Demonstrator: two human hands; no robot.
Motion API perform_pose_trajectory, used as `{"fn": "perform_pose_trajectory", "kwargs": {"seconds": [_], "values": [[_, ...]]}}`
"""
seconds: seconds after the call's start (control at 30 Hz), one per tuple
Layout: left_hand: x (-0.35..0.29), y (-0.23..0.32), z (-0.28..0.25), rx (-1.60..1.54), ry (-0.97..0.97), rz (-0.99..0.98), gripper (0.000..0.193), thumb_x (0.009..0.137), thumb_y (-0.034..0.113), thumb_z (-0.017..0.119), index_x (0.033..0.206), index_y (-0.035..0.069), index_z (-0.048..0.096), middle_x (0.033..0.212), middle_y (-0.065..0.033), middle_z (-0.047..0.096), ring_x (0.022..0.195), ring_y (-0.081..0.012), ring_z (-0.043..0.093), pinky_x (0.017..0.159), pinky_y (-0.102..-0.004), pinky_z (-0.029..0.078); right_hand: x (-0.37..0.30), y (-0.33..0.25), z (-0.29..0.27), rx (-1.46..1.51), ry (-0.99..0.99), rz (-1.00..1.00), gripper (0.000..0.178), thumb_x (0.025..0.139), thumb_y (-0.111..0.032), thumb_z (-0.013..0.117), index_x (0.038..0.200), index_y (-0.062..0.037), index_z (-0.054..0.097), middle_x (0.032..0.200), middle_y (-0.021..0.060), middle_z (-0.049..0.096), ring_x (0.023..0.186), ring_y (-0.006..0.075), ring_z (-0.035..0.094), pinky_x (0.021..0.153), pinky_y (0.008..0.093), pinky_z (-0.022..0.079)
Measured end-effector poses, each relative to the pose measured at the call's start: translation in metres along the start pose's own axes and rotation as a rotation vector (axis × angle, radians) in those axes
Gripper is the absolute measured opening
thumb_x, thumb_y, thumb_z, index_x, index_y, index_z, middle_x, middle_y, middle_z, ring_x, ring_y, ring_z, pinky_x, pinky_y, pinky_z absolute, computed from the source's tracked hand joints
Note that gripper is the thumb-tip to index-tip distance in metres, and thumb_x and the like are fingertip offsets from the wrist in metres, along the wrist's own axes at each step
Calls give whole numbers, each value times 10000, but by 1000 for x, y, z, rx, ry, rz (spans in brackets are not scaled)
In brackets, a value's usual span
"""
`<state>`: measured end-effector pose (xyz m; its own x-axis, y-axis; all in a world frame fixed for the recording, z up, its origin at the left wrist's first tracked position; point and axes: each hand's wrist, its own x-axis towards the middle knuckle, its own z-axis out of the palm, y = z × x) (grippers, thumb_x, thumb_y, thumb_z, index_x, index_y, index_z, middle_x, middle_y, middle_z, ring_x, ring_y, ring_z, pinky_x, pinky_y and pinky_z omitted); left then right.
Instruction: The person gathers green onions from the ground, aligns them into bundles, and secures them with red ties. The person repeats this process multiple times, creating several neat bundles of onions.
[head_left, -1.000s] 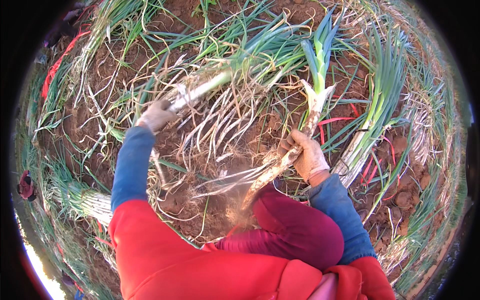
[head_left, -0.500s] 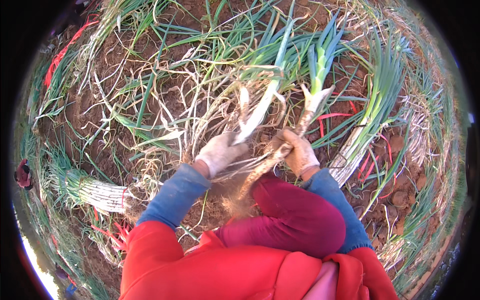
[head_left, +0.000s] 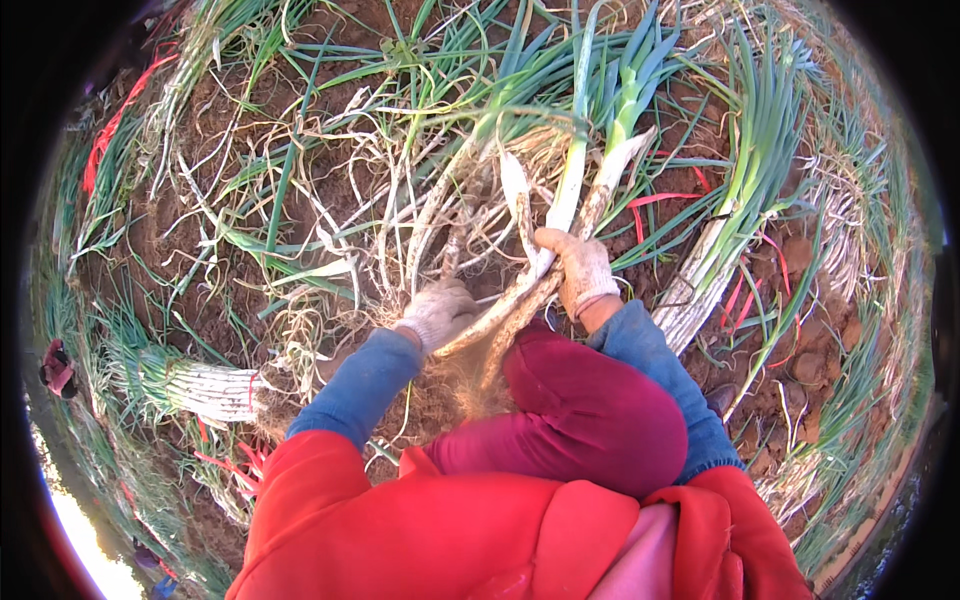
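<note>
While the right hand (head_left: 580, 270) sits at the centre of the frame, its gloved fingers are clamped round two long onion-like stalks: a white stalk (head_left: 567, 190) and a brown-streaked stalk (head_left: 603, 190), side by side, green tops toward the upper edge, lower ends slanting down and left above the maroon knee (head_left: 600, 420). Left hand (head_left: 440, 312), also gloved, is left of centre, just beside the lower end of the stalks; its fingers are curled, but cannot tell whether they close on anything. Change noted against the frame half a second ago: the white stalk was then in the left hand, apart from the right; now it is in the right hand's grip, and the left hand no longer holds its upper shaft. Brown-streaked stalk was already in the right hand in both earlier frames. Beyond the left hand, a loose heap of stalks (head_left: 415, 240) lies on brown soil (head_left: 240, 130), upper middle. Banded bundle (head_left: 205, 390) at left and second bundle (head_left: 700, 270) at right: no clear shift since that frame. Red ribbon (head_left: 110, 140), upper left; more red strips (head_left: 235, 465), lower left.
</note>
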<state>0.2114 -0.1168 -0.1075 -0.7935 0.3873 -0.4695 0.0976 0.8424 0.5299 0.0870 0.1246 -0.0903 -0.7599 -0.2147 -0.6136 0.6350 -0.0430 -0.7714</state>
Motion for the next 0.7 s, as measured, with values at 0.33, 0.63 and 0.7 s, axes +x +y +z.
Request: {"fn": "perform_pose_trajectory", "kwargs": {"seconds": [0.33,0.63,0.7], "values": [[-56,-51,14,-297,583,-825,524,875,37,753,1385,110,653,1478,-183,604,1357,-352,590,1216,-451,420,-1,-70,23,314,72,-78,326,849,-111,801,1113,61,717,894,119,734,736,261,720,669,402,614],[-21,26,-4,-1550,283,-710,740,1031,536,593,1511,-20,503,1440,-242,612,1409,-327,500,1204,-486,349,3,-90,26,325,4,-57,282,906,-179,766,1124,-8,715,902,97,734,725,238,705,677,385,603],[-4,34,-7,-1700,331,-438,591,1003,369,689,1402,-56,589,1291,-198,701,1189,-280,657,1054,-414,507,-2,-101,26,313,-58,-57,259,925,-199,761,1101,-18,705,910,96,735,731,239,705,672,377,600]]}}
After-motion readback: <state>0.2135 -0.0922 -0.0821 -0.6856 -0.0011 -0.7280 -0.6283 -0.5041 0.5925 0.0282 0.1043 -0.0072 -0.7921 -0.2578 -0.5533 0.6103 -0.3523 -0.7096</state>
